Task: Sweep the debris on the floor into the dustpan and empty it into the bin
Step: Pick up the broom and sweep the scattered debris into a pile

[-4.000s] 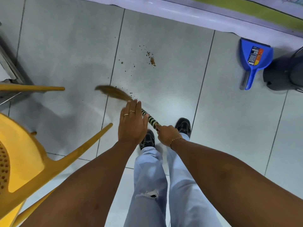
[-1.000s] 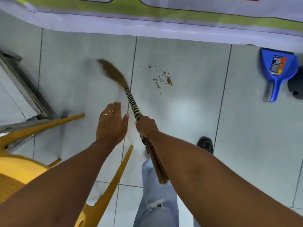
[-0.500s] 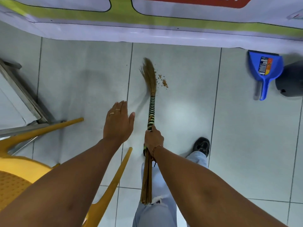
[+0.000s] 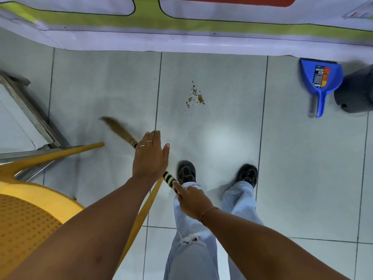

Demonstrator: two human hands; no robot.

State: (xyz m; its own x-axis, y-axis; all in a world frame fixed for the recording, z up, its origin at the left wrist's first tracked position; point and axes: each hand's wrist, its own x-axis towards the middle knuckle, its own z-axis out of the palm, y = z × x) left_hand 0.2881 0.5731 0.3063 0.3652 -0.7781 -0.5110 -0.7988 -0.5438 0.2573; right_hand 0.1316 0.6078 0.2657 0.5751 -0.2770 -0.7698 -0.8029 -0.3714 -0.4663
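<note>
Debris (image 4: 194, 96) sits in a small brown cluster at upper centre, up and right of the broom (image 4: 121, 132), whose long axis slants from my right hand (image 4: 191, 201) at centre up-left to blurred bristles. That right hand grips the striped handle; my left hand (image 4: 150, 156) hovers flat and empty above it. Pale floor tiles (image 4: 222, 142) look smooth. The blue dustpan (image 4: 321, 77) leans at upper right beside the dark bin (image 4: 357, 93).

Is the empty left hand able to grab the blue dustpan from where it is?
Probably not: the left hand hovers over the broom, while the dustpan leans far off to the right. Bare floor lies between; a few steps needed.
</note>
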